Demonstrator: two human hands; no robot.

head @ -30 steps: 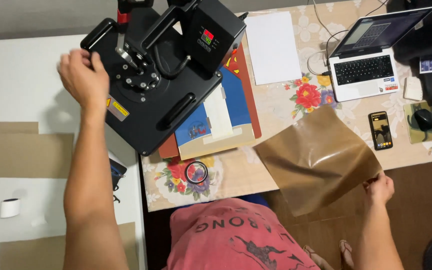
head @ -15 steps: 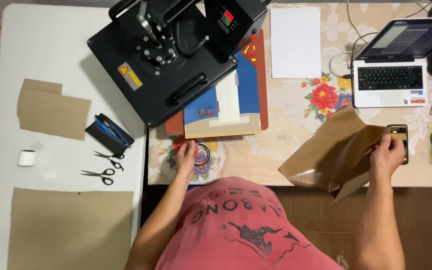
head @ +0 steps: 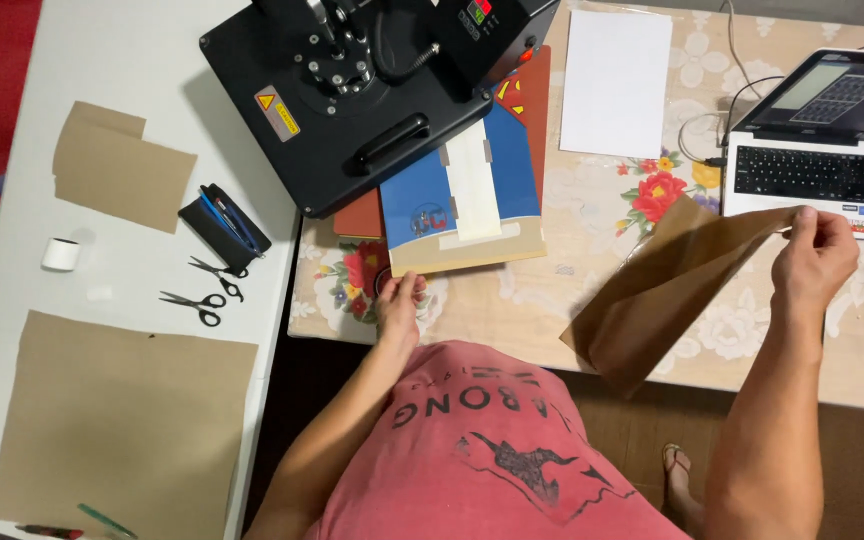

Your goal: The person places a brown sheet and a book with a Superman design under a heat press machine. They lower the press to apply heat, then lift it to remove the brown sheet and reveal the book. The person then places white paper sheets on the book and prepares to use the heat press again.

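My right hand (head: 817, 260) pinches the top edge of a brown sheet (head: 667, 290), which hangs bent over the front edge of the flowered table (head: 612, 210). My left hand (head: 399, 305) rests at the near edge of a blue printed piece (head: 462, 200) lying on a tan board under the black heat press (head: 362, 90). A white strip is taped across the blue piece. The press head is swung off to the left, above the white table.
A laptop (head: 812, 140) and a white sheet of paper (head: 615, 80) lie at the back right. On the white table (head: 12, 130) to the left are brown paper pieces (head: 117, 170), a large brown sheet (head: 117, 420), two scissors (head: 202, 290), a black pen case (head: 224, 225) and a tape roll (head: 60, 254).
My left hand left the press top and came down to the front edge of the blue piece. My right hand lifted the brown sheet up and over the table's right side.
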